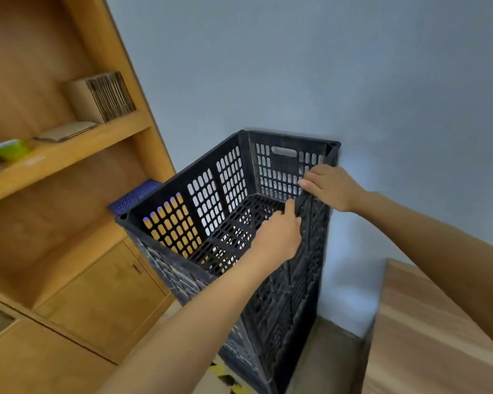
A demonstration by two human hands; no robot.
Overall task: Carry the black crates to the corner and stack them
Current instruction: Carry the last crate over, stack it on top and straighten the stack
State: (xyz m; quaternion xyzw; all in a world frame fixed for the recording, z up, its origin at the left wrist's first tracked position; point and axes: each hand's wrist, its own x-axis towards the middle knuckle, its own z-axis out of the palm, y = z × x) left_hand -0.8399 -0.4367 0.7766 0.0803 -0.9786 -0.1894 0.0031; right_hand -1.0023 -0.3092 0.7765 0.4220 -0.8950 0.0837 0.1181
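A tall stack of black perforated crates [285, 294] stands against the blue-grey wall beside the wooden shelving. The top black crate [208, 194] is empty and open upward. Both of my hands grip its near right rim. My left hand [278, 237] is closed over the rim with its thumb inside the crate. My right hand [329, 186] holds the same rim a little further back, fingers curled over the edge. The bottom of the stack is hidden below the frame.
Wooden shelving [77, 149] with cupboard doors fills the left; cardboard sheets [103, 95] and a green box [10, 149] lie on its shelf. A purple-blue perforated crate [134, 196] sits behind the stack. A wooden tabletop [427, 331] stands at the right. Floor shows below.
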